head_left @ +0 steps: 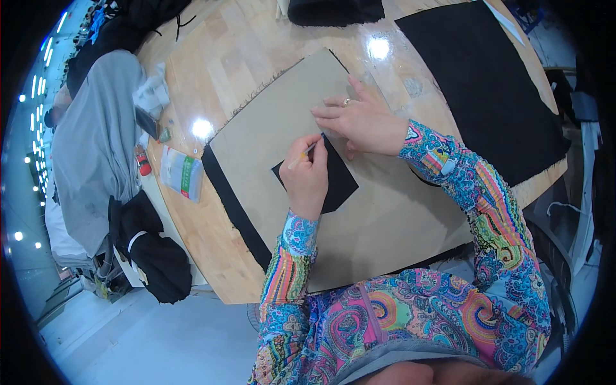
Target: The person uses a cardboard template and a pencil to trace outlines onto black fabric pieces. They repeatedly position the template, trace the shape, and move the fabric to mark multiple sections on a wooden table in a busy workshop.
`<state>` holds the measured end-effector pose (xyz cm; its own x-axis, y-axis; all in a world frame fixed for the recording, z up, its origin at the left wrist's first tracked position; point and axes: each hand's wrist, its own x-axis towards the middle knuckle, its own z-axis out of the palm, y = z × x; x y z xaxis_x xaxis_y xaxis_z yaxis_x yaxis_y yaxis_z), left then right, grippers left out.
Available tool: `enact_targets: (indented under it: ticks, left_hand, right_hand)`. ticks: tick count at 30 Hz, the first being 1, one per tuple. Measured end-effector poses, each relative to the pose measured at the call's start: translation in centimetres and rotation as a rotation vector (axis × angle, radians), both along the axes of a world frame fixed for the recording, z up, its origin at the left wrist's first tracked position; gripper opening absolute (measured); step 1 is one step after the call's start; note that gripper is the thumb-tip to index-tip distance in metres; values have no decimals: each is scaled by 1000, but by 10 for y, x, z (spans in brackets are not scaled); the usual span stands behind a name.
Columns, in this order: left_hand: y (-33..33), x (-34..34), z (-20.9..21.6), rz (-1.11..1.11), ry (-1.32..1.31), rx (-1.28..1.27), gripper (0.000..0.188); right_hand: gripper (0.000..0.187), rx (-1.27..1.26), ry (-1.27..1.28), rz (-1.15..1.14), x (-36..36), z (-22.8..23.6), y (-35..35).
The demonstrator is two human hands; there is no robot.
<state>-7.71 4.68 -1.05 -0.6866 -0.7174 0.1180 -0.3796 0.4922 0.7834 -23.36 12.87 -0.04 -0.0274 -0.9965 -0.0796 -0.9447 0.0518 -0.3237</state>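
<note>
A workroom with a pale floor (141, 340) encloses a broad, light-brown wooden surface (221, 70), on which a beige, roughly rectangular sheet (382, 224) lies aslant; it serves as landmark for all other positions. Under the sheet, a black cloth layer (231, 205) shows as a strip along its left edge. To the right of the sheet lies a large, black, four-sided cloth panel (478, 83); well to its left hangs a draped grey cloth (96, 141), with a crumpled black cloth bundle (154, 250) nearer the person. Beyond the sheet's far edge rests a folded black cloth (335, 11).

Within the sheet's outline, near its middle, is an angular, flat black patch (340, 183); whether it lies on top or shows through an opening cannot be told. The right hand (369, 122) lies on the sheet beyond the patch, fingers extended and partly spread, grasping nothing. The left hand (305, 176) partly covers the patch, its fingers closed in a writing grip.

To the left of the sheet lie a clear plastic packet with a green-and-white label (181, 173) and a small red-and-black object (142, 160). Smallest is the slim, pale, pencil-like marker (310, 149) in the left hand, its tip at the patch's far corner.
</note>
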Motion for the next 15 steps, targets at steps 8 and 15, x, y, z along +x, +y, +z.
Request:
enact_targets:
  ticks: [8,15]
  left_hand:
    - [34,31,4,-200,11,-140,11]
    - [57,48,16,-324,-18,-98,10]
  right_hand:
    - [67,-99,4,-4,2,-11,0]
    - [69,-97,-3,-7,2,-9,1]
